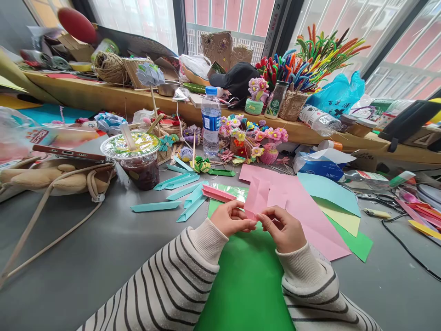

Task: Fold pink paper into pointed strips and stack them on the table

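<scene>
Between my hands, above a green sheet point(251, 280), is a creased piece of pink paper point(257, 195), standing partly upright. My left hand point(232, 217) pinches its lower left edge between thumb and fingers. At the bottom right corner, my right hand point(282, 226) grips the same paper, the fingertips of both hands nearly meeting. A folded pink strip point(218, 194) lies just beyond my left hand. Several folded light-blue strips point(195, 202) are scattered to the left. Behind my right hand spreads a large pink sheet point(310, 211).
A lidded cup of dark drink point(139, 168) stands left, near a tan bag point(69, 179) with a phone on it. A water bottle point(211, 124) and crocheted flowers point(255, 133) are at the back. Light-blue paper point(330, 191), scissors point(382, 200) and a black cable point(406, 246) lie right.
</scene>
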Demonstrator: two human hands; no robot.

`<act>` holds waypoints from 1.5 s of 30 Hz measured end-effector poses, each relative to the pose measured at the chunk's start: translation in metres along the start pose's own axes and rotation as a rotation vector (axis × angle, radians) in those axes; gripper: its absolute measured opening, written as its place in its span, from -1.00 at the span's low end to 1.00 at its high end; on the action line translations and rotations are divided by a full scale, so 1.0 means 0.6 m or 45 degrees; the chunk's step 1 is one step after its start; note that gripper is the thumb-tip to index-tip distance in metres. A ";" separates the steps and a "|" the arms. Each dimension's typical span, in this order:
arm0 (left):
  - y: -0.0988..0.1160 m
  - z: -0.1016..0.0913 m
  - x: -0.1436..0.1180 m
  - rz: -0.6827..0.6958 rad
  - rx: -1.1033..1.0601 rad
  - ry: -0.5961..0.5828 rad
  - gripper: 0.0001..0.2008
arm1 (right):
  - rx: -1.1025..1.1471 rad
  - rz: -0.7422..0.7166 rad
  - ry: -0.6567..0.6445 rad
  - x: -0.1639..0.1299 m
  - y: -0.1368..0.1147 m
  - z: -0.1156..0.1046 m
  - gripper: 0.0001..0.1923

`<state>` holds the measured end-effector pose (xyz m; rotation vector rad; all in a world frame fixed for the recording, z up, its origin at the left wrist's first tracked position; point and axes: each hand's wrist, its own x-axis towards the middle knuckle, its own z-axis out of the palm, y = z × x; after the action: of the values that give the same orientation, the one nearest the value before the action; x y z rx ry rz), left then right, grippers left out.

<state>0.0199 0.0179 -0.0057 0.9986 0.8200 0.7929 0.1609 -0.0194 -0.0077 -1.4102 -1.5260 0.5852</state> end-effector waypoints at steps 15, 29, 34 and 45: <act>0.002 -0.002 0.000 0.009 -0.031 -0.025 -0.59 | 0.269 0.082 0.069 -0.001 -0.006 0.006 -0.81; -0.004 -0.008 0.002 0.029 -0.057 -0.067 -0.53 | 0.302 0.252 -0.021 -0.002 -0.011 0.008 -0.74; 0.000 -0.005 0.002 0.003 -0.022 -0.075 -0.54 | 0.234 0.226 0.003 -0.003 -0.014 0.007 -0.72; 0.000 -0.004 -0.002 -0.011 0.092 -0.091 -0.51 | 0.228 0.301 -0.073 0.000 -0.014 0.009 -0.69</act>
<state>0.0172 0.0177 -0.0061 1.0814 0.7952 0.7203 0.1522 -0.0198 -0.0032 -1.4536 -1.3237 0.8911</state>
